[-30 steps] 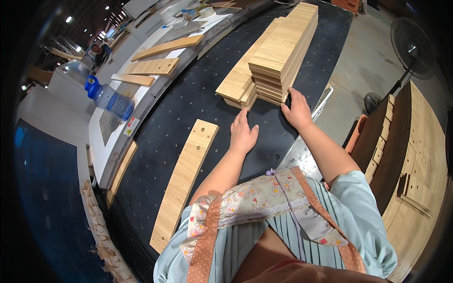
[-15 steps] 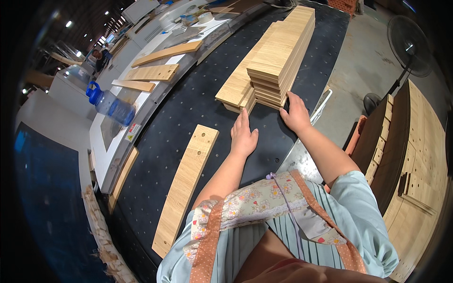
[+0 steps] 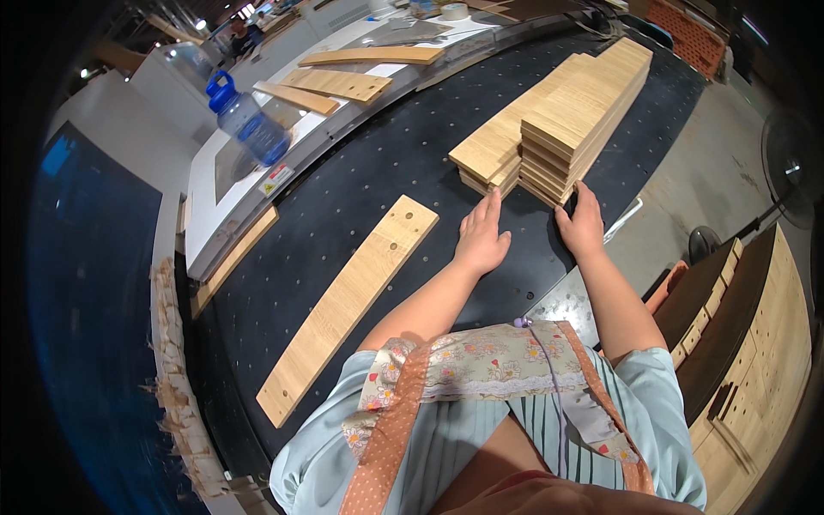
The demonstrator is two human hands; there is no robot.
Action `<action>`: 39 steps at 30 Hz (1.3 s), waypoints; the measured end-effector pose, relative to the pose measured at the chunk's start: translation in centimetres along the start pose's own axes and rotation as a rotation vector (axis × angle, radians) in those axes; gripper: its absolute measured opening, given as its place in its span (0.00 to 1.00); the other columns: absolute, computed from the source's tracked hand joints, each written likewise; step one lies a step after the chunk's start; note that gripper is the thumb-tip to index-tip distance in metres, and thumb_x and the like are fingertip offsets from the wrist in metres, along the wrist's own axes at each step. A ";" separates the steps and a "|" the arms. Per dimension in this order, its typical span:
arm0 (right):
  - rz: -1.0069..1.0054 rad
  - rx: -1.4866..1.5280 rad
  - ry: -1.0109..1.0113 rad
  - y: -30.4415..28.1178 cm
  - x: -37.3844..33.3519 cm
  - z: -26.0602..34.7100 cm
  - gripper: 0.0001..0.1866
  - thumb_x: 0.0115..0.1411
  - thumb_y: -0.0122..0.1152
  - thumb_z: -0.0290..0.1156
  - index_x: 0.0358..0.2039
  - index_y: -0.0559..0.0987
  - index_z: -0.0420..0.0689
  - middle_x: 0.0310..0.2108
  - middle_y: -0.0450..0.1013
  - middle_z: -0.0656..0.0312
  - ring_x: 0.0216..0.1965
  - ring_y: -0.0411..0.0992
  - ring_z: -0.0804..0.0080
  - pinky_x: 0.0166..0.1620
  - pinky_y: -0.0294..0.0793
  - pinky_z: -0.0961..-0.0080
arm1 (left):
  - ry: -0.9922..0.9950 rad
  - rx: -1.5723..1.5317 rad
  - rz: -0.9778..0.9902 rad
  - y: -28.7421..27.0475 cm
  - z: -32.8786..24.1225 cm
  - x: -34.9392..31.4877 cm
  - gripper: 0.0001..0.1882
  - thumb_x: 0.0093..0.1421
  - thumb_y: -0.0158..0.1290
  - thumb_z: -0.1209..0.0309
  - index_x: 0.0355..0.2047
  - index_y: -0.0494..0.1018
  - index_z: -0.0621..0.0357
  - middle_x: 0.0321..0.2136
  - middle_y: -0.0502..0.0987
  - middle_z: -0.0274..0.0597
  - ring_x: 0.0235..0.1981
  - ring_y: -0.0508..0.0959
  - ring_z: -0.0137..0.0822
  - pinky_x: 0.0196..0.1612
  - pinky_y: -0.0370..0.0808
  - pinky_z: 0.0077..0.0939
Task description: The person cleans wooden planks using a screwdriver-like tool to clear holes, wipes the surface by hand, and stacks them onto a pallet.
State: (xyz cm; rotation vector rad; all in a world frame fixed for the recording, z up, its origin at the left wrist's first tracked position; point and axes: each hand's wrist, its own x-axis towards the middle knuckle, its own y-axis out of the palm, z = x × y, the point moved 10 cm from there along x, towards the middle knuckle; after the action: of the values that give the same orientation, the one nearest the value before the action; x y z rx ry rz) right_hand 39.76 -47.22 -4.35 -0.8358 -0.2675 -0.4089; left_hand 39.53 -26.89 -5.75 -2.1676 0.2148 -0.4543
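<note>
Two stacks of pale wood-grain boards lie side by side on a black, dotted table (image 3: 343,163). The taller stack (image 3: 592,94) is on the right, and the lower stack (image 3: 515,120) sits against its left side. My left hand (image 3: 482,239) is open, its outstretched fingertips at the near end of the lower stack. At the near right corner of the taller stack is my right hand (image 3: 584,227), open, with thumb and fingers apart; its fingertips are partly hidden beside the boards. A single board with drilled holes (image 3: 348,309) lies flat to the left of my left forearm.
On a white machine ledge to the left stand a blue-capped water bottle (image 3: 253,129) and several wooden strips (image 3: 339,83). Drilled panels (image 3: 760,335) are piled at the right. A black fan (image 3: 785,163) stands on the floor beyond them.
My view has turned, so the table and stacks appear farther right and slightly lower. Both hands stay at the near ends of the stacks, with little visible change in their pose.
</note>
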 end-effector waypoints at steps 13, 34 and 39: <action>0.004 0.015 -0.016 0.2 0.1 0.1 0.33 0.51 0.62 0.31 0.57 0.62 0.42 0.53 0.64 0.49 0.55 0.62 0.50 0.56 0.63 0.60 | 0.001 0.034 -0.010 0.2 0.3 0.0 0.45 0.53 0.54 0.67 0.66 0.41 0.57 0.62 0.53 0.54 0.62 0.56 0.52 0.63 0.53 0.42; 0.004 0.019 -0.015 -0.2 -0.1 0.4 0.33 0.50 0.63 0.31 0.56 0.62 0.42 0.52 0.65 0.49 0.54 0.63 0.50 0.56 0.64 0.61 | -0.017 0.042 0.022 0.1 0.1 0.1 0.46 0.52 0.54 0.66 0.66 0.40 0.56 0.61 0.54 0.57 0.61 0.57 0.54 0.62 0.53 0.42; 0.010 0.013 -0.007 -0.1 -0.1 0.4 0.33 0.50 0.63 0.31 0.56 0.62 0.42 0.52 0.65 0.49 0.54 0.63 0.50 0.55 0.64 0.61 | -0.029 0.052 0.024 0.1 0.2 -0.1 0.46 0.52 0.54 0.66 0.66 0.40 0.56 0.61 0.55 0.57 0.61 0.57 0.54 0.62 0.54 0.42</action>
State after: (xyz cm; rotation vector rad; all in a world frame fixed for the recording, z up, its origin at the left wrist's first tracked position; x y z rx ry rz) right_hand 39.59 -46.92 -4.10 -0.8258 -0.2724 -0.3950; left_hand 39.52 -26.76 -5.96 -2.1168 0.2106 -0.4104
